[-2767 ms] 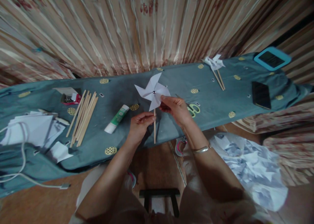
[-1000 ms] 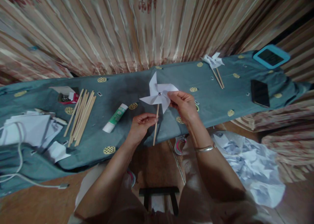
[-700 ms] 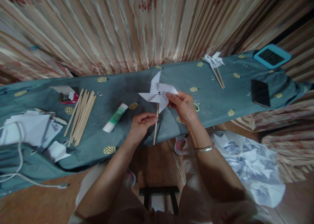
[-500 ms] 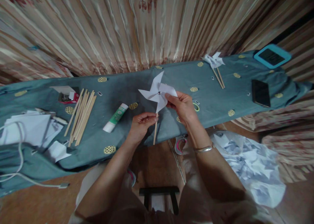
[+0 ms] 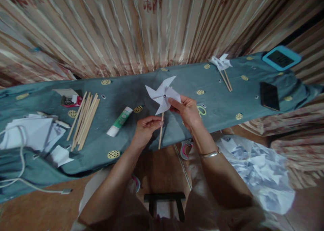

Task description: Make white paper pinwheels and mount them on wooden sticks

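A white paper pinwheel (image 5: pixel 162 95) with a silver pin at its centre sits on top of a thin wooden stick (image 5: pixel 160 134). My left hand (image 5: pixel 145 129) is closed around the stick just below the paper. My right hand (image 5: pixel 186 110) pinches the pinwheel's lower right blade between thumb and fingers. Both hands are over the near edge of a narrow table covered in teal cloth (image 5: pixel 141 85).
On the cloth lie a glue stick (image 5: pixel 119 121), a bundle of wooden sticks (image 5: pixel 84 120), white paper sheets (image 5: pixel 30 132), a small red box (image 5: pixel 72 100), green scissors (image 5: pixel 201 110), finished pinwheels (image 5: pixel 222 67), a black phone (image 5: pixel 269 96) and a blue-framed tablet (image 5: pixel 281 57). Paper scraps (image 5: pixel 258 172) lie on the floor.
The pinwheel's blades have turned about the pin as my right hand pushed them round. The stick and my left hand have stayed almost still.
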Available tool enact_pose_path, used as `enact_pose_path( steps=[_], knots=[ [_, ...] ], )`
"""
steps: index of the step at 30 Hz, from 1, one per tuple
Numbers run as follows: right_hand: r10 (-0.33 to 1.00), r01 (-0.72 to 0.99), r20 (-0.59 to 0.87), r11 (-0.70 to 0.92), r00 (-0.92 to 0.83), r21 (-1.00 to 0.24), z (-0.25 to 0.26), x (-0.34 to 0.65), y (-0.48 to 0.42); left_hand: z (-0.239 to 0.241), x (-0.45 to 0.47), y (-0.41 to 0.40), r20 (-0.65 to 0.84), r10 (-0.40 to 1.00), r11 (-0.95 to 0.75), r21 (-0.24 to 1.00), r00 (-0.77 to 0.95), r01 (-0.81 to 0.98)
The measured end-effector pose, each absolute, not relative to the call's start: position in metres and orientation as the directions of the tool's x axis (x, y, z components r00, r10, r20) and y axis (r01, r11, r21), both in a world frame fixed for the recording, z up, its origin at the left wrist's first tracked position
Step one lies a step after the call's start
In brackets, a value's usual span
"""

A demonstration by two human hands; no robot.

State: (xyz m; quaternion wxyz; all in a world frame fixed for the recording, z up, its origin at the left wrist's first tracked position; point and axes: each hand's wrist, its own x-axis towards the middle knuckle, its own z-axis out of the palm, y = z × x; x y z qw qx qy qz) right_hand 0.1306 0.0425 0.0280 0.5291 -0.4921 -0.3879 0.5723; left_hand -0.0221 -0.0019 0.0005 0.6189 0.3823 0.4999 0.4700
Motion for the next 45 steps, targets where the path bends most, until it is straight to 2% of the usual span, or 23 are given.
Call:
enact_pose_path(
  steps=[4,15,22,27,31,41,45],
  knots=[
    [0.987,-0.239,-0.155,-0.144,0.031,-0.96,0.029,0.128,0.041,0.002,-0.022,-0.001,-0.256,0.965,0.261,0.948,0.052,-0.181],
    [0.987,-0.15,-0.147,-0.137,0.062,-0.979,0.031,0.124,0.04,0.001,-0.017,0.002,-0.271,0.962,0.27,0.933,0.028,-0.237],
    [0.993,0.026,-0.099,-0.098,-0.062,-0.995,0.024,0.121,0.029,-0.002,-0.021,0.013,-0.231,0.967,0.184,0.924,-0.108,-0.336],
    [0.967,0.121,-0.09,-0.063,-0.24,-0.991,0.01,0.113,0.016,0.0,-0.026,0.017,-0.216,0.964,0.142,0.911,-0.153,-0.388],
    [0.952,0.218,-0.087,-0.022,-0.294,-0.976,0.003,0.106,0.009,0.005,-0.028,0.019,-0.235,0.96,0.156,0.901,-0.154,-0.404],
    [0.987,0.508,-0.068,0.018,-0.149,-0.861,0.022,0.107,0.005,0.006,-0.02,0.021,-0.215,0.964,0.142,0.912,-0.154,-0.386],
    [0.997,0.57,-0.001,0.043,-0.076,-0.82,0.036,0.127,0.018,0.01,-0.016,0.019,-0.253,0.961,0.182,0.884,-0.113,-0.43]
  ],
)
